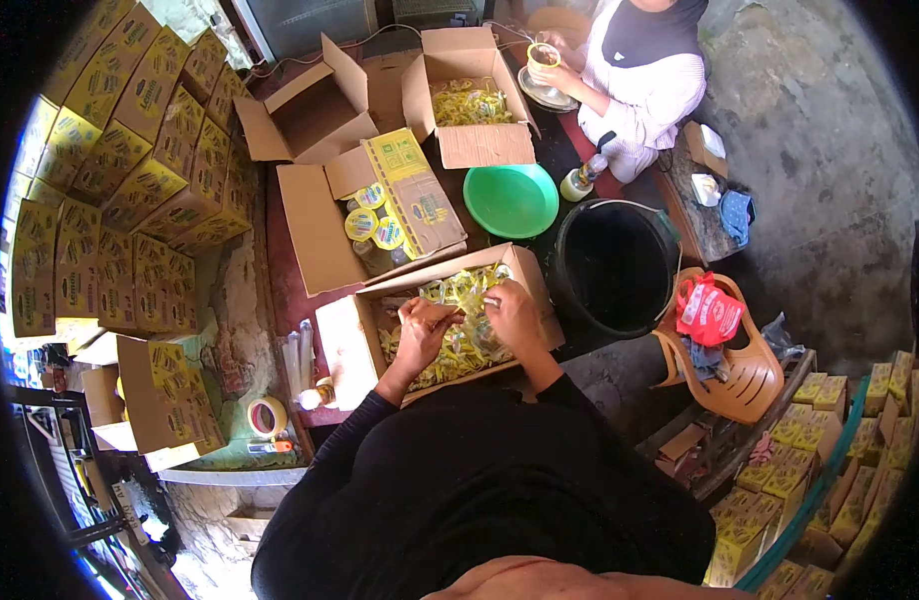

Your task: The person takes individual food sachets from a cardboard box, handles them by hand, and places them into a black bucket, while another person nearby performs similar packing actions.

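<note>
Both hands are over an open cardboard box (pixel 536 296) that holds a loose heap of yellow printed plastic strips (pixel 459 346). My left hand (pixel 423 330), at the box's left part, has its fingertips pinched on something small and brownish; what it is cannot be told. On the right, my right hand (pixel 510 315) is bent over the heap, with a small pale piece between thumb and finger. Just behind stands another open carton (pixel 422 202) with sealed plastic cups (pixel 362 223) under yellow lemon-printed lids.
A green basin (pixel 510 201) and a large black bucket (pixel 617 270) stand behind and right. A co-worker (pixel 639 82) holds a yellow-rimmed cup at the back. Printed cartons (pixel 137 172) are stacked left. A tape roll (pixel 267 417) and a cutter (pixel 270 447) lie near left.
</note>
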